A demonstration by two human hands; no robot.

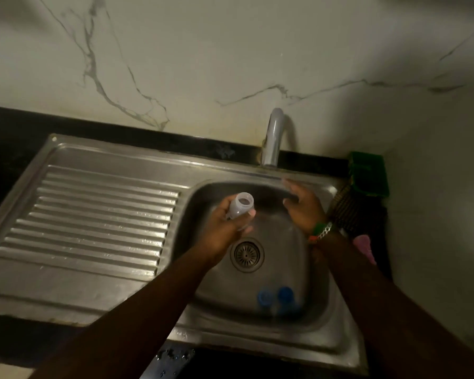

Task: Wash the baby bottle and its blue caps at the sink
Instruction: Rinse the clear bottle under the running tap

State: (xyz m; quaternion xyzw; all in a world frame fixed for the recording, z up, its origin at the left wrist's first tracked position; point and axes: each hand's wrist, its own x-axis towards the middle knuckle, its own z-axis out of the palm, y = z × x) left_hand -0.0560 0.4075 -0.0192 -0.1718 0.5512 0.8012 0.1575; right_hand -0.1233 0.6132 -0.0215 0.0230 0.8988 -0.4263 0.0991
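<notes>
L hand point(225, 225) grips baby bottle point(240, 206) over sink point(323, 272) basin, open mouth tilted up toward far side. R hand point(303, 207) empty, fingers spread, near tap point(274, 138). Blue caps point(275, 295) lie in basin, near side.

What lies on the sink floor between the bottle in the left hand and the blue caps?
In the head view, the round drain strainer sits between the bottle and the blue caps; the rest of the basin floor there is bare steel.

Dim, murky frame; dark corners, soft blur throughout, faint sheen on sink point(101, 170) steel.
</notes>
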